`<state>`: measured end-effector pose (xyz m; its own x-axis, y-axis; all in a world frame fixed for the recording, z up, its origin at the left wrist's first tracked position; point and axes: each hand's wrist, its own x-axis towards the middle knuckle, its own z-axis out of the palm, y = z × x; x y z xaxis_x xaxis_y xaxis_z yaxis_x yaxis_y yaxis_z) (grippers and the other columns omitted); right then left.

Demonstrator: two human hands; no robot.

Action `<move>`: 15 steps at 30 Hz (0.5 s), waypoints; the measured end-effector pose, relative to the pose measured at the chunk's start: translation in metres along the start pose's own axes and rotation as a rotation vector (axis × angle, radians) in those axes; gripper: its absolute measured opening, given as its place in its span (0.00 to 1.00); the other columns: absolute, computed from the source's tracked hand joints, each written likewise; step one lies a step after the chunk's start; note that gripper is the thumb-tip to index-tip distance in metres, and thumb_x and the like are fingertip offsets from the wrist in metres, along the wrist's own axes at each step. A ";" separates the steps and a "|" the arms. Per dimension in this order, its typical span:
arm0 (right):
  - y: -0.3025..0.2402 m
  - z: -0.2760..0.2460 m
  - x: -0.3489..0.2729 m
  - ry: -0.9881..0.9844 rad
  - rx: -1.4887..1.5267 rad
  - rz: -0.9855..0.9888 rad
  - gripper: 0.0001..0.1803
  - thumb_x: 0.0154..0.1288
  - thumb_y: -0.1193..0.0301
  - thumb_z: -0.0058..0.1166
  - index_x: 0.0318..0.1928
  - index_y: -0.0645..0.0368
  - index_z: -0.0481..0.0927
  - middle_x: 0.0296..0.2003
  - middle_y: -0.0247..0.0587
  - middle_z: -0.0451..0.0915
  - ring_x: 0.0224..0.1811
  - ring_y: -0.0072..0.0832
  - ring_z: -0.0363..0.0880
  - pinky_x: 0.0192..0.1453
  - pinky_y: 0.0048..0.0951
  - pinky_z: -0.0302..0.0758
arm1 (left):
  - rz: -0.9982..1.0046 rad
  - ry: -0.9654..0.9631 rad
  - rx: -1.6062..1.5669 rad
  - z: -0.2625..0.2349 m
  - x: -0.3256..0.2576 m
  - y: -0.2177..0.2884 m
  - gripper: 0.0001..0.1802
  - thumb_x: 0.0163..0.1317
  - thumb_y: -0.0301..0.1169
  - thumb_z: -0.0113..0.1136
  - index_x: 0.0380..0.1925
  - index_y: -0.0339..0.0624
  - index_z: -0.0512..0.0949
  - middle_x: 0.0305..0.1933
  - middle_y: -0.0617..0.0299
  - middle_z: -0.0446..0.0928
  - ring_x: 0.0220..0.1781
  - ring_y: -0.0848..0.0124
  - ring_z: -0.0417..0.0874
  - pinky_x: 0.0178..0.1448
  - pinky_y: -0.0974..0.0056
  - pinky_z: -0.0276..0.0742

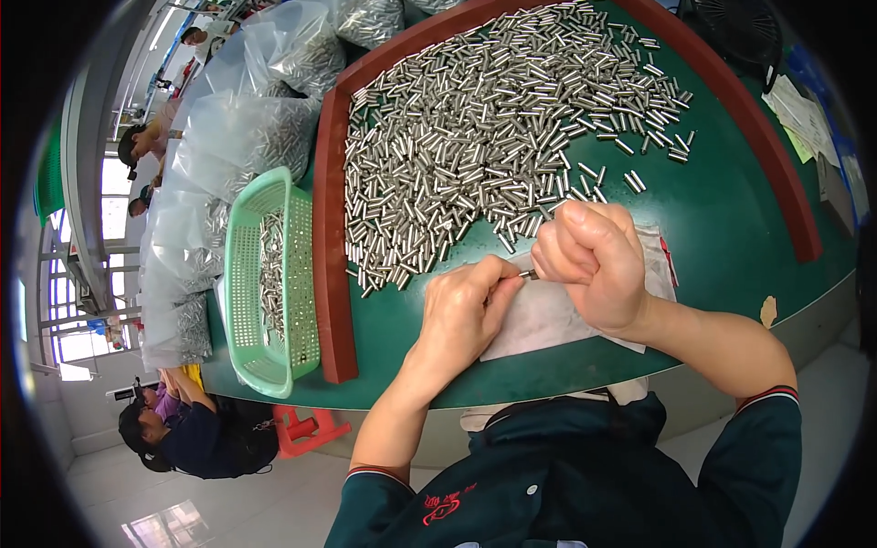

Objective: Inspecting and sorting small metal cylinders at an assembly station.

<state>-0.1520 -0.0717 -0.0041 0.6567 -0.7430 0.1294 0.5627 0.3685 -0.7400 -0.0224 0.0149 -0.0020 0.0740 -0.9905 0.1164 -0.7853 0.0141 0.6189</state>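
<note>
My left hand (461, 315) is closed in a pinch around a small metal pin (527, 274), whose end sticks out from the fingertips. My right hand (592, 265) is curled into a fist with the thumb on top, right beside that end of the pin; what its fingers hold is hidden. Under both hands lies a whitish cloth (548, 320). Just beyond them spreads a big heap of short shiny metal pins (475, 128) on the green tabletop (722, 228). A few loose pins (635, 181) lie off its right side.
Dark red rails (333, 247) border the heap. To the left stands a light green basket (290, 274) with pins inside, and behind it several clear bags (219, 137) of metal parts. Papers (799, 114) and a black fan (735, 32) are far right. Other people sit at left, near a red stool (306, 429).
</note>
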 end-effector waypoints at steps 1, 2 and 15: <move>0.000 0.000 0.000 0.000 0.000 0.002 0.22 0.62 0.67 0.32 0.10 0.52 0.51 0.06 0.28 0.51 0.10 0.16 0.43 0.16 0.22 0.45 | -0.002 0.000 -0.001 0.000 0.000 0.000 0.04 0.48 0.24 0.58 0.22 0.38 0.72 0.15 0.55 0.71 0.17 0.60 0.74 0.21 0.61 0.66; 0.000 0.000 0.000 -0.002 0.007 0.004 0.22 0.62 0.67 0.32 0.10 0.52 0.51 0.06 0.28 0.51 0.10 0.16 0.43 0.16 0.22 0.45 | 0.003 0.005 0.000 0.001 0.000 -0.001 0.04 0.48 0.24 0.58 0.22 0.38 0.72 0.15 0.55 0.71 0.17 0.60 0.74 0.21 0.61 0.66; 0.002 0.002 -0.001 0.005 -0.031 0.002 0.23 0.63 0.67 0.32 0.10 0.52 0.51 0.06 0.27 0.51 0.10 0.16 0.43 0.16 0.21 0.45 | -0.012 0.021 -0.041 0.001 -0.001 -0.001 0.04 0.47 0.23 0.59 0.21 0.37 0.73 0.15 0.55 0.71 0.16 0.62 0.72 0.20 0.62 0.65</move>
<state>-0.1503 -0.0695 -0.0046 0.6551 -0.7452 0.1248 0.5456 0.3523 -0.7604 -0.0222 0.0152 -0.0041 0.0964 -0.9875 0.1248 -0.7587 0.0083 0.6513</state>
